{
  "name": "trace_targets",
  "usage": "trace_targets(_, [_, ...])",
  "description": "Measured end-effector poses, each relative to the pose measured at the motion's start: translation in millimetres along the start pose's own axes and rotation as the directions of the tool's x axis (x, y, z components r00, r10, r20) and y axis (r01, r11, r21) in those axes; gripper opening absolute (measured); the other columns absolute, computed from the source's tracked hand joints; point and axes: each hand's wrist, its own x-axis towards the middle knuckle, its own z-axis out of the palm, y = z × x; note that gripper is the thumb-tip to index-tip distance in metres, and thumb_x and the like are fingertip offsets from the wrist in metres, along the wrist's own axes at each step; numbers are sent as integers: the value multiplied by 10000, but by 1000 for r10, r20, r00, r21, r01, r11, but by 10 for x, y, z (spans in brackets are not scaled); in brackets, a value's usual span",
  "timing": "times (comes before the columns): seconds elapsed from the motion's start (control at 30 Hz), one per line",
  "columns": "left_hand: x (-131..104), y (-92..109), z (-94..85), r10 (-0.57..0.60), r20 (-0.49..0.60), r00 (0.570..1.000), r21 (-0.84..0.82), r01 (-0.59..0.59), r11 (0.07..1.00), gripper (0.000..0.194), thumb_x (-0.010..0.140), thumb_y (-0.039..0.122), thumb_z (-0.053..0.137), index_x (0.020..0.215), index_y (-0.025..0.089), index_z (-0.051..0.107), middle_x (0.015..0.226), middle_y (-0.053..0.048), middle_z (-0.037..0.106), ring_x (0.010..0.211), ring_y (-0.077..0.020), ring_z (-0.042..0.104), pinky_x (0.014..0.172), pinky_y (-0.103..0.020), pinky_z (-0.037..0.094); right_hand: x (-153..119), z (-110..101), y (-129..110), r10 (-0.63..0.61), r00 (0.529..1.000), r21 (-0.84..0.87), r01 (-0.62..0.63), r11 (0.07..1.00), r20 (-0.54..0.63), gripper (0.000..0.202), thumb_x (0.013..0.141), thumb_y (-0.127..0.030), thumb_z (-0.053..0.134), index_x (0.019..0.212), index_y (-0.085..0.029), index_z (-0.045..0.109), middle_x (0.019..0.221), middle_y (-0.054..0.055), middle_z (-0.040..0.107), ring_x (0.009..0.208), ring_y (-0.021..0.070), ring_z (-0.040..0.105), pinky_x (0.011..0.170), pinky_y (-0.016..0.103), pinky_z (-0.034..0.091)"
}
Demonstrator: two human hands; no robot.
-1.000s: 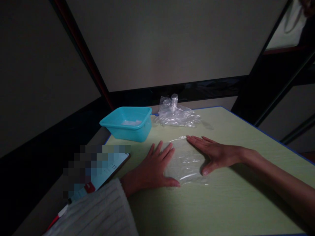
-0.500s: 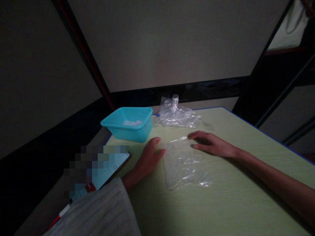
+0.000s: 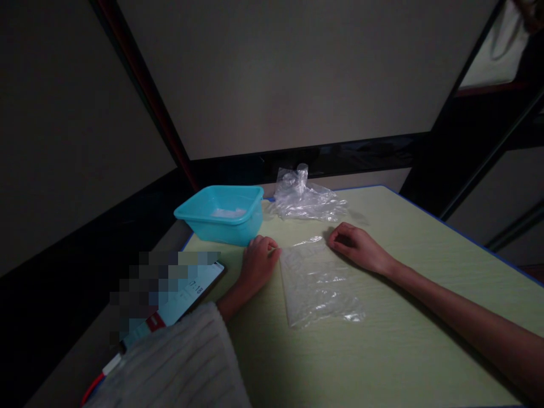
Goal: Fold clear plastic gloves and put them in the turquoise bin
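Bag (image 3: 321,289) lies flat on the table (image 3: 416,357) between both hands. At its far left corner, the left hand (image 3: 260,263) has its fingers curled and thumb drawn in; the right hand (image 3: 356,248) curls likewise by the far right corner. Whether either grips the film cannot be told. Beyond the left hand stands a blue tub (image 3: 225,231), pale stuff inside; crumpled plastic (image 3: 308,204) sits to its right. A phone (image 3: 193,292) lies beside the left sleeve (image 3: 182,362).
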Motion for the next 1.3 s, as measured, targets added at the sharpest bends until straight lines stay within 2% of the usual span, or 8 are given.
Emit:
trace_targets(0.27, [23,82,8,-65,14,998,86,63,994,94,788,121,526,716,181,533,841,-46,597,892,-225,541,787,-349,377,26,32,-29,32,999,6,-32,999,-29,93,739,-204,489,682,-186,559,720,47,569,665,181,556,615,314,457])
trace_targets(0.5, [35,85,19,-77,6,997,50,77,996,133,775,113,528,666,187,507,812,-33,591,886,-222,536,789,-353,365,23,46,-60,34,999,47,-32,998,-27,94,743,-210,477,695,-183,553,706,46,586,652,180,567,610,311,470])
trace_targets(0.63, [64,73,27,-56,-2,998,-44,56,997,170,743,89,523,620,193,469,723,4,561,814,-187,538,773,-319,381,16,44,-62,39,999,55,-38,998,-24,89,746,-225,488,703,-182,554,709,42,589,652,178,568,606,305,472])
trace_targets(0.73, [91,67,34,-47,-2,999,-147,46,988,185,731,72,499,608,197,441,642,32,519,708,-157,534,697,-275,403,12,32,-74,38,999,59,-37,998,-16,89,748,-238,496,706,-183,554,719,40,589,663,179,570,616,310,475])
trace_targets(0.87, [103,66,37,-48,-13,999,-294,42,955,188,739,64,468,620,201,420,606,49,497,625,-133,526,602,-233,406,16,26,-92,38,999,65,-37,997,-12,104,756,-266,506,714,-185,557,716,39,593,653,182,568,602,318,472])
trace_targets(1.0, [100,74,37,-54,-21,998,-409,41,912,194,745,59,436,620,203,401,589,52,513,611,-126,540,590,-226,408,20,36,-94,42,999,74,-41,996,-17,109,762,-276,511,725,-182,553,710,38,593,646,182,570,587,316,474])
trace_targets(1.13, [106,93,41,-76,-6,997,-492,63,868,192,704,71,502,682,213,375,509,93,489,523,-118,527,544,-218,393,14,46,-78,37,999,75,-36,997,-13,112,768,-280,510,741,-179,549,722,42,597,649,181,573,603,321,480])
trace_targets(1.3, [106,124,43,-95,-3,995,-566,77,821,317,618,2,526,799,207,365,520,123,494,514,-93,530,530,-192,377,10,40,-48,23,1000,59,-22,998,-13,115,780,-284,513,760,-178,551,730,40,598,654,180,574,605,318,482])
